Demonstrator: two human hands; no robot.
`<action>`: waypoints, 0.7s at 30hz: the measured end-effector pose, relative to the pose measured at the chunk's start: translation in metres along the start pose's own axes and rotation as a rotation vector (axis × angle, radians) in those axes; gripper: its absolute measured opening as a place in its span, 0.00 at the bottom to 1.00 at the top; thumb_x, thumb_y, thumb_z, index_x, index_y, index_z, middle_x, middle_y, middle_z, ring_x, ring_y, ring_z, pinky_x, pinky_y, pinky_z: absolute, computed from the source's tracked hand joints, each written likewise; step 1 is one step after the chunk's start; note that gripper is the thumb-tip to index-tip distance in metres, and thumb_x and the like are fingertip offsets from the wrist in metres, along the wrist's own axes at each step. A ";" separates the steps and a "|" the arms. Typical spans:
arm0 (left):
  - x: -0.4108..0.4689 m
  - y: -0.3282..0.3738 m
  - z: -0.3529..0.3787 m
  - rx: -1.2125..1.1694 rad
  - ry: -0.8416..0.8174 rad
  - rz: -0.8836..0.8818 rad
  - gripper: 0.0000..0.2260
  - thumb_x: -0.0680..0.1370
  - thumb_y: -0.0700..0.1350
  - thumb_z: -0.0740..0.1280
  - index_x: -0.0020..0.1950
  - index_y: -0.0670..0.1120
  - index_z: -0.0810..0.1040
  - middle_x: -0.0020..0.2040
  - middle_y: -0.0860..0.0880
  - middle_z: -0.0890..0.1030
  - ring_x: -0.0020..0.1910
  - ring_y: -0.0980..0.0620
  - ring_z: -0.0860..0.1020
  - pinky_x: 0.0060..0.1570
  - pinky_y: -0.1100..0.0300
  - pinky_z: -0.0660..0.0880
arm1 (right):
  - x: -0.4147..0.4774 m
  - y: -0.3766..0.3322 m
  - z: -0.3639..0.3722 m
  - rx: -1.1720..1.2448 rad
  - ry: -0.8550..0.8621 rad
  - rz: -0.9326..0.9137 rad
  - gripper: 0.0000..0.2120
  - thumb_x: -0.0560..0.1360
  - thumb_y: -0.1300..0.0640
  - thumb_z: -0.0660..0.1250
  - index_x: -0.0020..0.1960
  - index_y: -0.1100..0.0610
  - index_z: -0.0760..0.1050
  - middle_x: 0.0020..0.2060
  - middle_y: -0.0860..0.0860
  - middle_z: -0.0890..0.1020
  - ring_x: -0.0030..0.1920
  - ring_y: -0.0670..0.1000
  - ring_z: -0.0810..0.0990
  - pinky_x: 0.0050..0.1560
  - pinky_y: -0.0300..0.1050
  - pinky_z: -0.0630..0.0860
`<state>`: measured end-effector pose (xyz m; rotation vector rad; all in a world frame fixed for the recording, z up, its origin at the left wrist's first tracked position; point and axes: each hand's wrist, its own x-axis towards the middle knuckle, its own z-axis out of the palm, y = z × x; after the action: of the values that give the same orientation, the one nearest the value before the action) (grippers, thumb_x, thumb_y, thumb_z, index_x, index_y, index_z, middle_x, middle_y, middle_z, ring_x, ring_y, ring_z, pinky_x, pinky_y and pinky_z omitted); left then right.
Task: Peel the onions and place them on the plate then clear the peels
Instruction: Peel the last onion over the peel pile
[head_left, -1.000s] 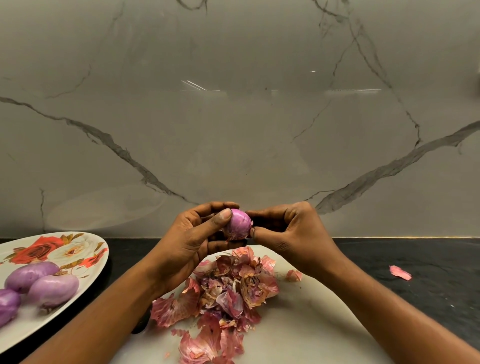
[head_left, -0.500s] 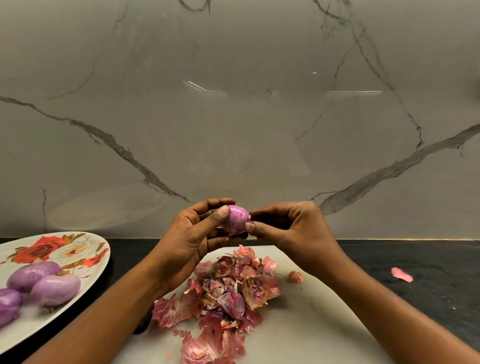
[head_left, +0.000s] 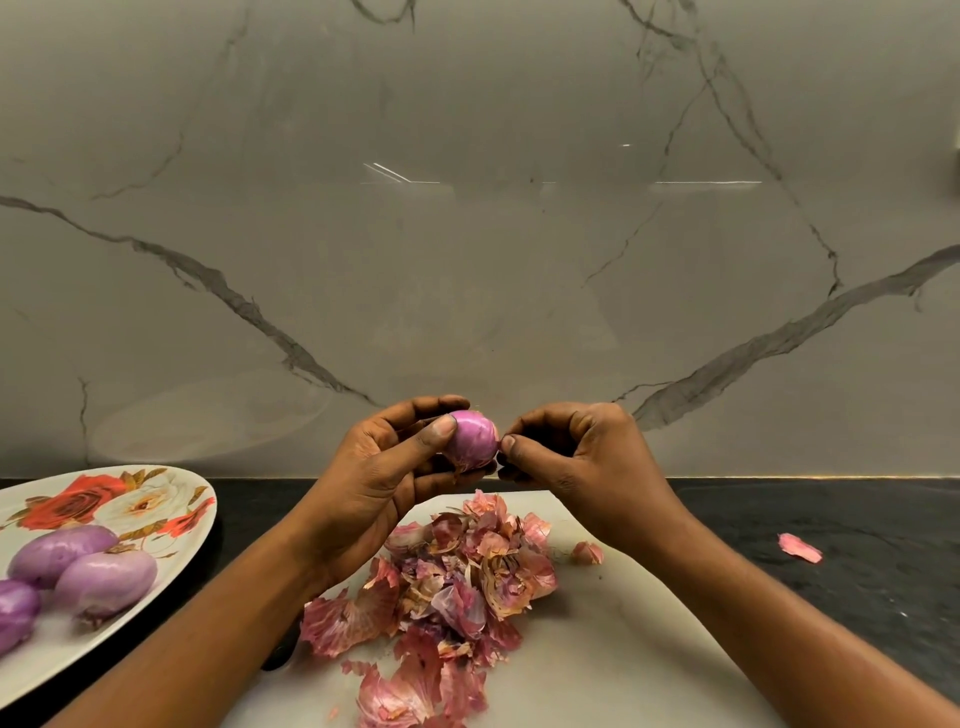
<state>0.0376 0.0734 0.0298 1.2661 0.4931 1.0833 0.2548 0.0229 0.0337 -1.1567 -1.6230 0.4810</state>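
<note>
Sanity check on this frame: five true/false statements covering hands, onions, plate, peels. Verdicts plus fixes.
1. The left hand grips an onion, clear of the cutting board. True.
2. The plate is on the person's right. False: it sits at the left.
3. Three peeled onions show on the plate. True.
4. Every peel is on the cutting board. False: besides the peel pile, a stray peel lies on the dark counter.
5. The right hand rests flat on the cutting board. False: its fingertips pinch at the onion's end.
</note>
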 end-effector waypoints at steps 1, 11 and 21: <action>0.000 0.000 0.000 -0.006 -0.005 -0.003 0.17 0.78 0.42 0.69 0.67 0.41 0.81 0.63 0.38 0.83 0.58 0.33 0.85 0.52 0.50 0.86 | 0.000 0.000 -0.001 0.013 0.009 0.009 0.03 0.79 0.61 0.73 0.51 0.59 0.86 0.41 0.53 0.88 0.42 0.48 0.89 0.47 0.43 0.86; 0.002 0.000 -0.002 -0.010 0.003 0.004 0.17 0.77 0.42 0.70 0.67 0.42 0.81 0.65 0.38 0.83 0.60 0.34 0.84 0.52 0.50 0.86 | -0.002 -0.001 -0.003 0.001 -0.011 -0.019 0.07 0.75 0.63 0.78 0.53 0.57 0.87 0.43 0.49 0.89 0.44 0.48 0.89 0.47 0.44 0.86; 0.001 0.000 -0.002 0.014 0.009 0.012 0.19 0.76 0.40 0.70 0.67 0.41 0.79 0.62 0.40 0.84 0.60 0.36 0.85 0.51 0.51 0.86 | -0.002 0.000 -0.004 0.003 0.007 -0.043 0.10 0.74 0.54 0.78 0.55 0.54 0.88 0.44 0.48 0.89 0.45 0.48 0.89 0.47 0.48 0.87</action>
<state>0.0363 0.0757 0.0290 1.2784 0.5013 1.0981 0.2578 0.0205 0.0346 -1.1179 -1.6377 0.4510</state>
